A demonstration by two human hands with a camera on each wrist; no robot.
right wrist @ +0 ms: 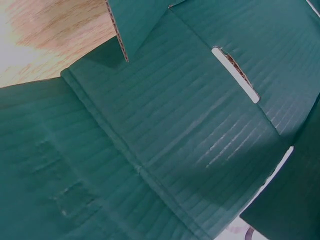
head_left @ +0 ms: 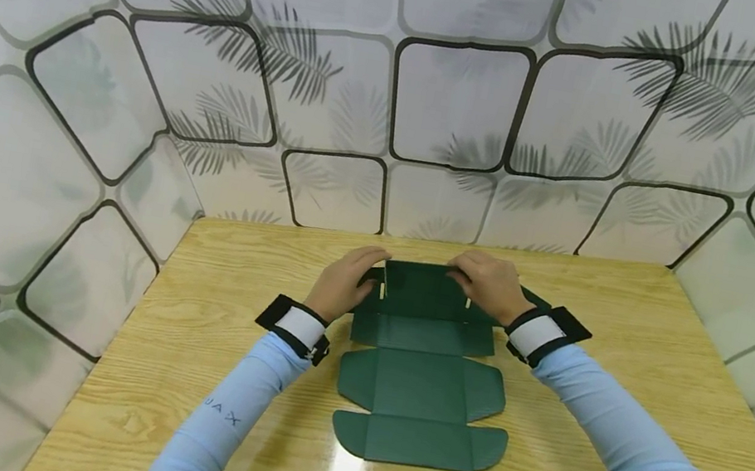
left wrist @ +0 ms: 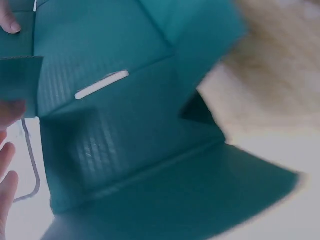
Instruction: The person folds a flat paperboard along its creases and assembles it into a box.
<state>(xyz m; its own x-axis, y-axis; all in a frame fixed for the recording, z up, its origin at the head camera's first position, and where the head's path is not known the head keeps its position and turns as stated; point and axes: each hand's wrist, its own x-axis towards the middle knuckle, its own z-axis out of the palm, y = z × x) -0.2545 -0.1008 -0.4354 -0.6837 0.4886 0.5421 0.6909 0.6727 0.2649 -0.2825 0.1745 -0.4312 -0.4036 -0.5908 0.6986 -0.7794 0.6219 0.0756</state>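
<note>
An unfolded green cardboard box (head_left: 427, 383) lies on the table, its back panel (head_left: 417, 289) raised at the far end. My left hand (head_left: 343, 280) holds the panel's left corner, thumb in front and fingers over the upper edge. In the left wrist view, its fingers (left wrist: 6, 170) lie beside a small flap (left wrist: 20, 82). At the panel's right end, my right hand (head_left: 488, 283) grips the top edge. The right wrist view shows a slot (right wrist: 236, 75) along a crease and a flap (right wrist: 140, 25) standing up; the right hand is hidden there.
The box lies on a light wood-grain table (head_left: 228, 268). Patterned pale curtains (head_left: 461, 107) enclose the back and both sides, close behind the table's far edge. The box's rounded front flaps (head_left: 490, 449) spread out on the near side.
</note>
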